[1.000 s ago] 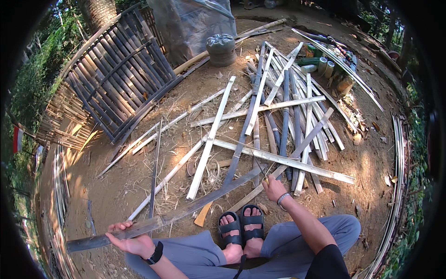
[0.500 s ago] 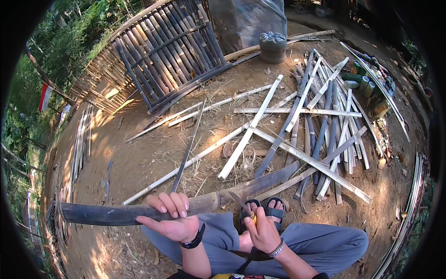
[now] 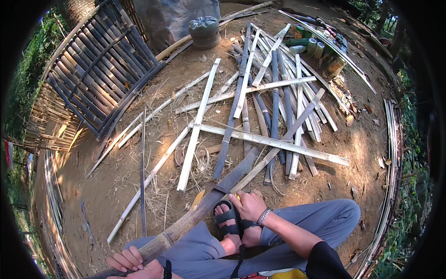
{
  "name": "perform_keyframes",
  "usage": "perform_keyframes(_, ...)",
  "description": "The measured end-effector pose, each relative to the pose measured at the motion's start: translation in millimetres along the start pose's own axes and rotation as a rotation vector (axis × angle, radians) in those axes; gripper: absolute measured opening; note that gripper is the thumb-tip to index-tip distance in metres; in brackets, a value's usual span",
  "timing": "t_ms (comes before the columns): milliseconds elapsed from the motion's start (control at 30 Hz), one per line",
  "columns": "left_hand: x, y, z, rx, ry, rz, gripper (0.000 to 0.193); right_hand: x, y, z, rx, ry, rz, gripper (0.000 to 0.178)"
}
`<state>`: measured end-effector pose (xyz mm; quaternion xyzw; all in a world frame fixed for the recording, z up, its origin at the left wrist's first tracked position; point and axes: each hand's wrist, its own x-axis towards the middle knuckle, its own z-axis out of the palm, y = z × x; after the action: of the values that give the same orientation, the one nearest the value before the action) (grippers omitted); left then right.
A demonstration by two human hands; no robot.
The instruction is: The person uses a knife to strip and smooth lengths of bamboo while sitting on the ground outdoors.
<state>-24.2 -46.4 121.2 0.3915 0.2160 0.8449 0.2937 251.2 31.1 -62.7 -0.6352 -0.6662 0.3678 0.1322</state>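
Bamboo strip (image 3: 191, 215) steepened, aiming upper-right, left fingers (image 3: 134, 253) clasping it, right fingers (image 3: 236, 202) gripping knife (image 3: 221, 189)

a dark, rectangular panel of bamboo slats (image 3: 100, 69) slants across the upper left, near a thick, brown tree trunk (image 3: 76, 13). to its right is a translucent, greyish plastic sheet (image 3: 169, 23), and near that a squat, round, clear plastic container (image 3: 204, 36) (its top lobed) on brown earth (image 3: 367, 139). green, leafy plants (image 3: 416, 186) line the right rim; a red-and-white cloth (image 3: 9, 155) shows at the left.
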Motion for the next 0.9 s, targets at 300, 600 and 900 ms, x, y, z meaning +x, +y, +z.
perform_keyframes(300,8.3,64.3,-35.8,0.161,0.359,0.059,0.056,18.1,26.5,24.2,-0.076,-0.16,0.057,0.064)
perform_keyframes(600,30.4,55.0,-72.6,0.171,0.408,0.006,0.053,63.4,104.1,24.4,-0.165,-0.205,0.212,0.072)
perform_keyframes(900,36.0,44.8,-63.0,0.472,0.509,0.049,0.051,83.6,135.3,11.3,-0.121,-0.102,0.413,0.072)
